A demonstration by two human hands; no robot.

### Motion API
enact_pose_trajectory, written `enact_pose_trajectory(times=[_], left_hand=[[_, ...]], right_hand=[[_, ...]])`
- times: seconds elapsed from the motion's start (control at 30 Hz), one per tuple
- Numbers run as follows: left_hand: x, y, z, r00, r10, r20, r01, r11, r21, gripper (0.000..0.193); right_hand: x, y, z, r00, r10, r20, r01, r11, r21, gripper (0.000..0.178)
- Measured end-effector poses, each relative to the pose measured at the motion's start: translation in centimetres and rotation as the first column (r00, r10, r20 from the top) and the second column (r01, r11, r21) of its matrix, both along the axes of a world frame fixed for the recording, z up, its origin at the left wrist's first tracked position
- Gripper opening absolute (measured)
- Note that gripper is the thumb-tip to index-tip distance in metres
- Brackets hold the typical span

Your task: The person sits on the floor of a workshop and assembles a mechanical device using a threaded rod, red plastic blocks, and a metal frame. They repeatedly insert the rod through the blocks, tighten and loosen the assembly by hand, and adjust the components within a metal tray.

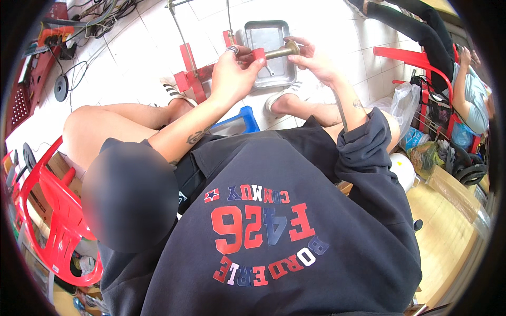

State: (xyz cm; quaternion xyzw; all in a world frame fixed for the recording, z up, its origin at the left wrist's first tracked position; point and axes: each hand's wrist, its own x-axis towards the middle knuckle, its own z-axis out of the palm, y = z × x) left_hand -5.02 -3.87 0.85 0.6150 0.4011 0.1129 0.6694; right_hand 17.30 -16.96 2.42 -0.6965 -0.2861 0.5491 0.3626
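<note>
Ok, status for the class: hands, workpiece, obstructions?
Left hand pinching red block. Right hand on flanged end of brass rod. Rod over metal tray. No obstruction visible.

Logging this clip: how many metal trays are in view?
1. The grey metal tray is on the white tiled floor, beneath the brass-coloured rod in the right hand. Others could be hidden.

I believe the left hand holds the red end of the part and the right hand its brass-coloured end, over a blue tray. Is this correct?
The tray is grey, not blue, as the head view shows; the left hand and right hand are as you say.
</note>
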Motion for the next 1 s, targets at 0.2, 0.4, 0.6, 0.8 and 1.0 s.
enact_pose_trajectory(times=[0.2,0.4,0.6,0.8,1.0], left_hand=[[0.1,0.1,1.5,0.999,-0.052,-0.005,0.052,0.999,-0.013,0.039],[0.2,0.3,3.9,0.995,-0.081,-0.059,0.081,0.997,-0.003,0.038],[0.0,-0.1,1.3,0.999,-0.029,0.040,0.028,0.999,0.026,0.043],[-0.1,-0.3,0.2,0.998,-0.017,0.066,0.015,0.999,0.030,0.046],[0.2,0.1,0.5,0.997,-0.062,0.040,0.063,0.997,-0.032,0.051]], right_hand=[[2.0,-0.5,0.1,0.983,0.143,-0.117,-0.135,0.988,0.075,0.068],[3.4,-0.7,-0.4,0.971,0.196,-0.136,-0.204,0.977,-0.053,0.056],[2.9,0.0,-1.6,0.985,0.129,-0.116,-0.129,0.992,0.000,0.055],[1.6,1.5,0.8,0.995,0.094,-0.014,-0.095,0.985,-0.142,0.058],[0.2,1.1,-1.8,0.994,-0.023,-0.105,0.000,0.977,-0.212,0.054]])
